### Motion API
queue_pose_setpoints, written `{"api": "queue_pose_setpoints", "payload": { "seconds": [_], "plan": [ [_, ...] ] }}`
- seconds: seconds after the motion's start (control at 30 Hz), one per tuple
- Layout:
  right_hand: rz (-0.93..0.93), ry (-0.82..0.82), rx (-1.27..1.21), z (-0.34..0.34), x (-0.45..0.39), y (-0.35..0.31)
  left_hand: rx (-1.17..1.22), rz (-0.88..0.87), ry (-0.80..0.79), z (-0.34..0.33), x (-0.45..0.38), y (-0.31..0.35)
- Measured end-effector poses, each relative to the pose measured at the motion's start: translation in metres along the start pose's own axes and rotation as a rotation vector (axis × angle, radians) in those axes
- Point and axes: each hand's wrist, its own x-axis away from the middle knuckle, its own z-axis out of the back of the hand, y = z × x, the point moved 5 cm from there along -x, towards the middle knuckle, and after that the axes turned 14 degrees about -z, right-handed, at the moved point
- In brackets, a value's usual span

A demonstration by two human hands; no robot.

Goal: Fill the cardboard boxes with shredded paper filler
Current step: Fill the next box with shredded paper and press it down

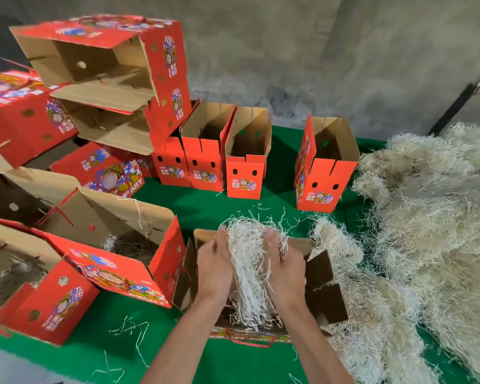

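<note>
An open cardboard box (326, 286) stands on the green mat right in front of me, its flaps spread. A thick wad of white shredded paper (245, 256) sits between my hands over the box's opening, its lower strands hanging inside. My left hand (214, 263) presses the wad from the left with curled fingers. My right hand (284, 266) grips it from the right. A big heap of shredded paper (427, 217) covers the right side of the mat.
Several red printed boxes stand open upright at the back of the green mat (205, 206). More red boxes (100, 79) lie stacked on their sides at the left, two near ones (122, 242) holding some filler. A grey wall runs behind. Loose strands litter the mat.
</note>
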Motion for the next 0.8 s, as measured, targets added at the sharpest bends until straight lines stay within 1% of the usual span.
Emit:
{"api": "queue_pose_setpoints", "payload": {
  "seconds": [0.07,0.1,0.17,0.2,0.23,0.3,0.33,0.37,0.43,0.47,0.5,0.57,0.6,0.67,0.7,0.73,0.8],
  "plan": [
    [-0.053,-0.005,-0.048,0.0,-0.004,0.005,0.032,-0.056,-0.155,-0.017,0.013,0.001],
    [-0.058,-0.026,-0.068,0.003,-0.007,0.007,-0.007,-0.073,-0.157,-0.015,0.012,0.003],
    [-0.022,-0.028,-0.068,0.01,-0.007,0.003,-0.132,-0.095,-0.042,0.0,-0.001,0.005],
    [-0.009,-0.012,-0.053,0.011,-0.005,0.001,-0.149,-0.108,-0.004,0.003,-0.005,0.007],
    [0.002,0.012,-0.047,0.01,-0.002,-0.003,-0.133,-0.131,-0.025,0.001,-0.004,0.009],
    [-0.025,0.051,-0.057,0.01,-0.002,-0.001,-0.066,-0.143,-0.149,-0.01,0.003,0.008],
    [-0.041,0.055,-0.082,0.012,-0.004,0.001,-0.042,-0.137,-0.161,-0.01,0.003,0.009],
    [-0.048,0.043,-0.097,0.015,-0.006,0.004,-0.057,-0.126,-0.121,-0.004,0.0,0.01],
    [-0.071,0.045,-0.103,0.018,-0.008,0.005,-0.135,-0.131,0.025,0.011,-0.011,0.009],
    [-0.104,0.053,-0.082,0.016,-0.008,0.006,-0.144,-0.15,0.05,0.012,-0.013,0.008],
    [-0.129,0.065,-0.091,0.015,-0.006,0.008,-0.128,-0.163,0.023,0.01,-0.012,0.005],
    [-0.181,0.035,-0.145,0.014,-0.008,0.011,-0.131,-0.15,-0.039,0.003,-0.011,0.0],
    [-0.197,0.019,-0.174,0.018,-0.01,0.014,-0.146,-0.121,-0.012,0.008,-0.015,0.0],
    [-0.183,0.025,-0.136,0.023,-0.013,0.014,-0.145,-0.059,0.093,0.021,-0.026,-0.005],
    [-0.171,0.036,-0.11,0.022,-0.013,0.014,-0.144,-0.028,0.117,0.023,-0.028,-0.007],
    [-0.174,0.06,-0.09,0.023,-0.011,0.015,-0.145,-0.005,0.094,0.022,-0.026,-0.011],
    [-0.149,0.044,-0.115,0.026,-0.009,0.017,-0.106,0.022,0.019,0.016,-0.019,-0.019]
  ]
}}
